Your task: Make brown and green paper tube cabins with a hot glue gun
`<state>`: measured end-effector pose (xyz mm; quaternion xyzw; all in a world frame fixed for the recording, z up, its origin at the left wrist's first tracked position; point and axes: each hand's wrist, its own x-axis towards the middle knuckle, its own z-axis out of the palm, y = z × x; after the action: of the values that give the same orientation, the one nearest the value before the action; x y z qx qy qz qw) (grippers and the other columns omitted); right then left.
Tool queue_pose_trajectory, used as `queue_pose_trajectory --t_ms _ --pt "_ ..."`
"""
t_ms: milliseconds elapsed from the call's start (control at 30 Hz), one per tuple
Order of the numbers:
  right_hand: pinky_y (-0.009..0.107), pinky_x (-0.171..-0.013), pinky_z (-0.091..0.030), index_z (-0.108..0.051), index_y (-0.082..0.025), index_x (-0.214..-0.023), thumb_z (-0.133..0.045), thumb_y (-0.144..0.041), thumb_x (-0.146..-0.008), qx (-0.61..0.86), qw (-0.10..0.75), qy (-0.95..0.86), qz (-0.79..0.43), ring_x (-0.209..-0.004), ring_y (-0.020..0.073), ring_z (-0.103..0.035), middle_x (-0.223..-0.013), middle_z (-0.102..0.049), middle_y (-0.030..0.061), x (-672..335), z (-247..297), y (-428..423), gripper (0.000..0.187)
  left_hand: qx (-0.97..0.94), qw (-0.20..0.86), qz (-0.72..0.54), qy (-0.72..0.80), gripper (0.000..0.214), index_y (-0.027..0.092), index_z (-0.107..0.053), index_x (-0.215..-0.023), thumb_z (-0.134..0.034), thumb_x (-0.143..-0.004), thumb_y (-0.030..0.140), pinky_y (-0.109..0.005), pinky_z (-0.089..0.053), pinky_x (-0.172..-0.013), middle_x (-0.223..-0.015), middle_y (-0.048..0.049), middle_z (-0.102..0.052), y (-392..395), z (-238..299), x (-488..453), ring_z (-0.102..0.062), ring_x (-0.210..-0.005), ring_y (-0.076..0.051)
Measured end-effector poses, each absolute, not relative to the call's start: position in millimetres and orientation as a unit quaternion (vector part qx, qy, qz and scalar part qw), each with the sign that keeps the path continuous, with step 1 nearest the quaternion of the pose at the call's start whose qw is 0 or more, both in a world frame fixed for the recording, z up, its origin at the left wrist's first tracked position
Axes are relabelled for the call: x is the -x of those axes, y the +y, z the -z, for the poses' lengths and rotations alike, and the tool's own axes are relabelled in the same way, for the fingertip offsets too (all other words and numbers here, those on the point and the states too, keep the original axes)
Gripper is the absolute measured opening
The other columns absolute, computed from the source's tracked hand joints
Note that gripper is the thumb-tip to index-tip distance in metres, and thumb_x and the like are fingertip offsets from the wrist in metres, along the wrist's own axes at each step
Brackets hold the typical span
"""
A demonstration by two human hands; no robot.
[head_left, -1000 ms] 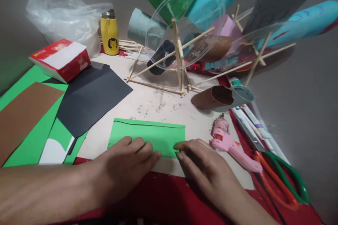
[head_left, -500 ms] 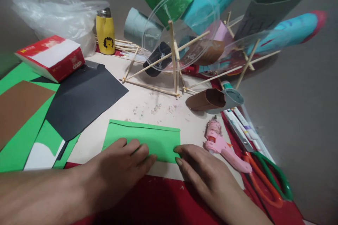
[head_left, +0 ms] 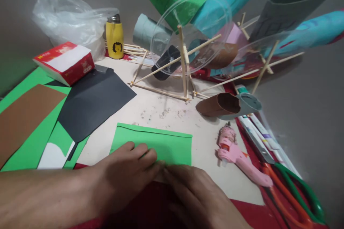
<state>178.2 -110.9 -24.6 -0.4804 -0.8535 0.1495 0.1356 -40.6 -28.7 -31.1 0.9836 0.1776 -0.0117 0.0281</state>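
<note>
Pressing near edge of green paper (head_left: 166,145), L hand (head_left: 126,171) & R hand (head_left: 193,193) flat, grips apart; glue gun (head_left: 236,154) to right.

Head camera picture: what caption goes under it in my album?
Left hand and right hand meet at the near edge of a green paper sheet, pink glue gun alongside.

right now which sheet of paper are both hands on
The small green sheet at the front middle, under the left hand and right hand. The black sheet and brown sheet lie untouched to the left.
</note>
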Motion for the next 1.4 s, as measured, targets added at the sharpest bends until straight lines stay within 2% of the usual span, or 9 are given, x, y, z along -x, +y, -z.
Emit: queue_pose_trajectory --t_ms 200,500,733,967,1167,1400 --pt "0.038 -0.086 -0.056 -0.053 -0.011 -0.128 -0.046 -0.023 -0.094 0.484 0.143 -0.858 -0.098 -0.104 0.0270 -0.062 -0.115 -0.065 0.0167 -180 45 -114 0.037 -0.984 0.034 0.023 0.174 0.052 0.014 -0.047 -0.129 -0.057 -0.082 0.035 -0.038 -0.033 -0.065 -0.095 -0.0069 -0.051 -29 30 41 -0.042 -0.086 -0.023" --pt "0.041 -0.076 -0.058 -0.059 -0.011 -0.119 -0.044 -0.024 -0.094 0.461 0.168 -0.871 -0.013 -0.090 0.0276 -0.065 -0.100 -0.070 0.0155 -180 52 -112 0.032 -0.981 0.030 0.067 0.178 0.062 0.018 -0.039 -0.135 -0.059 -0.079 0.036 -0.036 -0.036 -0.065 -0.103 -0.0080 -0.053 -26 26 42 -0.047 -0.085 -0.023" --pt "0.040 -0.069 -0.058 -0.058 -0.009 -0.119 -0.044 -0.027 -0.095 0.443 0.168 -0.880 0.022 -0.086 0.0272 -0.064 -0.098 -0.068 0.0162 -180 57 -110 0.033 -0.976 0.024 0.074 0.205 0.058 0.018 -0.036 -0.138 -0.054 -0.084 0.025 -0.034 -0.037 -0.069 -0.116 -0.0115 -0.052 -26 21 75 -0.049 -0.089 -0.023" --pt "0.040 -0.066 -0.057 -0.059 -0.008 -0.117 -0.040 -0.028 -0.095 0.438 0.132 -0.889 0.026 -0.084 0.0275 -0.062 -0.097 -0.067 0.0164 -176 48 -110 0.035 -0.961 -0.008 0.061 0.269 0.042 0.022 -0.045 -0.136 -0.039 -0.094 0.019 -0.035 -0.038 -0.072 -0.116 -0.0112 -0.054 -34 9 97 -0.050 -0.092 -0.023" --pt "0.041 -0.069 -0.056 -0.059 -0.007 -0.119 -0.043 -0.025 -0.094 0.431 0.143 -0.890 0.037 -0.088 0.0282 -0.061 -0.101 -0.065 0.0177 -174 45 -112 0.034 -0.951 -0.037 0.058 0.302 0.041 0.019 -0.047 -0.134 -0.039 -0.094 0.016 -0.033 -0.038 -0.072 -0.119 -0.0137 -0.054 -41 5 112 -0.050 -0.093 -0.023" --pt "0.039 -0.069 -0.056 -0.061 -0.007 -0.116 -0.039 -0.030 -0.096 0.427 0.141 -0.892 0.056 -0.088 0.0279 -0.061 -0.098 -0.065 0.0169 -174 43 -113 0.037 -0.938 -0.053 0.054 0.338 0.042 0.016 -0.047 -0.134 -0.037 -0.093 0.014 -0.034 -0.039 -0.074 -0.119 -0.0137 -0.054 -51 10 127 -0.049 -0.090 -0.022"
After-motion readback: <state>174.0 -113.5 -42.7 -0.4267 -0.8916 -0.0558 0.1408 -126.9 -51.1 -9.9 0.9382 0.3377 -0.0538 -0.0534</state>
